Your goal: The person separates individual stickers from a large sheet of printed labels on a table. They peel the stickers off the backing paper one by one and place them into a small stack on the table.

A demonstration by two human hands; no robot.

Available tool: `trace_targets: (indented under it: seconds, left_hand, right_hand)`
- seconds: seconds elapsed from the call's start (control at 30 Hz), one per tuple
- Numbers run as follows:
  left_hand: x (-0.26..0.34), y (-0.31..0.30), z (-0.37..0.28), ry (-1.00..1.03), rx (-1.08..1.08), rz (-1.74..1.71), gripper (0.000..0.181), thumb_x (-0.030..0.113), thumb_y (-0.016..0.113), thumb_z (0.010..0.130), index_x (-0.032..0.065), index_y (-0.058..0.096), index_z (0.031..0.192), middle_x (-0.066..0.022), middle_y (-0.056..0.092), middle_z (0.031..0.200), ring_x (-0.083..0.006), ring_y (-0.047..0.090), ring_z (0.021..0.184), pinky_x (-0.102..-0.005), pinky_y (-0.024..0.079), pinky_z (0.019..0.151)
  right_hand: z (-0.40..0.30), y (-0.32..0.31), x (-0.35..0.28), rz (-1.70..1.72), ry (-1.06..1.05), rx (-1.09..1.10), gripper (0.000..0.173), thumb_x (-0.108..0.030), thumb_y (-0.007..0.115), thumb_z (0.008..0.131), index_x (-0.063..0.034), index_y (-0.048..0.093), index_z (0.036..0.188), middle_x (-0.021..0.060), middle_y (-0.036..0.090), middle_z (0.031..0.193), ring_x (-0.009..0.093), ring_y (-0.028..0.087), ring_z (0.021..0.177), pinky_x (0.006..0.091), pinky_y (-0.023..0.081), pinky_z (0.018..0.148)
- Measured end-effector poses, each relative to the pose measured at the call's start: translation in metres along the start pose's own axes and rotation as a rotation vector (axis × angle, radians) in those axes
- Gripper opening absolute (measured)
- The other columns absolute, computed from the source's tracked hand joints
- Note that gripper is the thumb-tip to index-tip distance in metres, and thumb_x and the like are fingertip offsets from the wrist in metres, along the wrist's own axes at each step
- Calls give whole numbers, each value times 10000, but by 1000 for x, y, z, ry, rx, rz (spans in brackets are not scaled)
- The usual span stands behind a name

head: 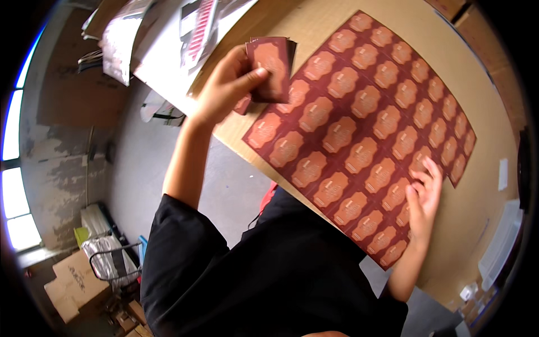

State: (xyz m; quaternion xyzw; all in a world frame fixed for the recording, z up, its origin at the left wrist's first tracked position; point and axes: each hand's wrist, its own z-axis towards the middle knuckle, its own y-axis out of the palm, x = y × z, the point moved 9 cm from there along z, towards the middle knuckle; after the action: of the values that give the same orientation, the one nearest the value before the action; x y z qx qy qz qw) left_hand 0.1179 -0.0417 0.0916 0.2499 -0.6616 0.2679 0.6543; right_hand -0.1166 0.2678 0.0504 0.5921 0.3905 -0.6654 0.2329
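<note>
Laid out in rows on the tan table (467, 236), many dark red cards with orange ornamental panels (365, 101) form a large block, edge to edge. My left hand (236, 80) is shut on a small stack of the same cards (269, 63), raised near the block's upper left corner, thumb on the front card. Part of another red card (242, 105) shows below that hand. My right hand (425, 193) hovers at or over the right part of the block, fingers apart and slightly curled, with nothing seen in it.
A white surface with plastic-wrapped items (200, 33) adjoins the table at the upper left. A clear plastic tray (499, 248) lies at the right edge. Cardboard boxes (78, 282) and a wrapped silver bundle (109, 257) stand on the floor at the lower left.
</note>
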Motion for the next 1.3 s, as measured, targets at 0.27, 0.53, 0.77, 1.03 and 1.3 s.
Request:
trace_targets:
  seconds: [0.27,0.53,0.77,1.03,1.3]
  left_hand:
    - [-22,-65,12,-277,41,529,450,108,609,843,-25,473,1251,-135,604,1089,-161,582,923,-265,468,814]
    - [-22,-64,7,-219,147,1141,526,260,640,807,23,487,1250,-177,524,1124,-292,526,1061,-355,435,881]
    - [14,-29,13,234,-60,1335,867,374,761,650,190,335,1382,-150,313,1402,-329,259,1317,-543,243,1048]
    - [-20,29,8,170,-730,1877,1226,359,886,316,350,291,1388,-112,218,1462,-325,222,1342,-518,173,1108]
    - [-18,27,11,234,-672,1687,1048,249,856,452,323,342,1362,-129,319,1376,-336,341,1260,-450,333,1044]
  right_hand:
    - [-12,-46,25,-37,-86,170,439,-23,541,840,6,401,1255,102,411,1286,134,470,950,260,401,834]
    - [-10,-48,22,-36,-123,189,419,-16,534,844,13,410,1243,103,391,1308,132,470,935,256,409,813]
    - [-11,-49,26,-1,-108,196,408,-16,522,849,15,414,1241,100,391,1302,133,475,922,252,406,804]
    - [-9,-47,27,-59,-122,183,409,-14,531,826,16,437,1223,110,408,1292,130,479,905,247,395,779]
    - [-8,-45,25,-57,-126,194,403,20,519,804,16,455,1202,120,416,1294,120,482,874,240,385,776]
